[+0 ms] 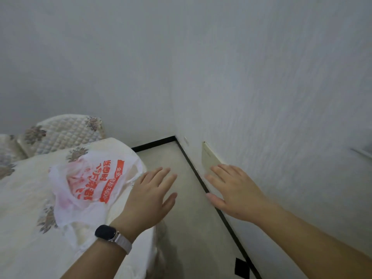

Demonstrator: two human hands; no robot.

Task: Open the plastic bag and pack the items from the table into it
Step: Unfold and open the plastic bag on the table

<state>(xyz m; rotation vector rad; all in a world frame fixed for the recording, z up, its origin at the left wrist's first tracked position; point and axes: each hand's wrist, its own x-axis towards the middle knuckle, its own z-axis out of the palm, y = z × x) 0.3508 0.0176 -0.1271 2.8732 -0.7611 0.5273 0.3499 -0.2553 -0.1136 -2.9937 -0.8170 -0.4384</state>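
Observation:
A thin white plastic bag (88, 184) with orange-red print lies crumpled on a cream floral bed cover (26, 208), near the bed's right edge. My left hand (150, 198) hovers flat, fingers straight, just right of the bag over the bed's edge, holding nothing; a dark watch is on that wrist. My right hand (235, 190) is held out flat over the floor by the wall, also holding nothing. No table or loose items show in view.
A quilted floral pillow (66, 133) lies at the head of the bed. A narrow strip of beige floor (185, 218) runs between bed and white wall (281, 97), edged by a black skirting. A cream panel (209, 158) leans on the wall.

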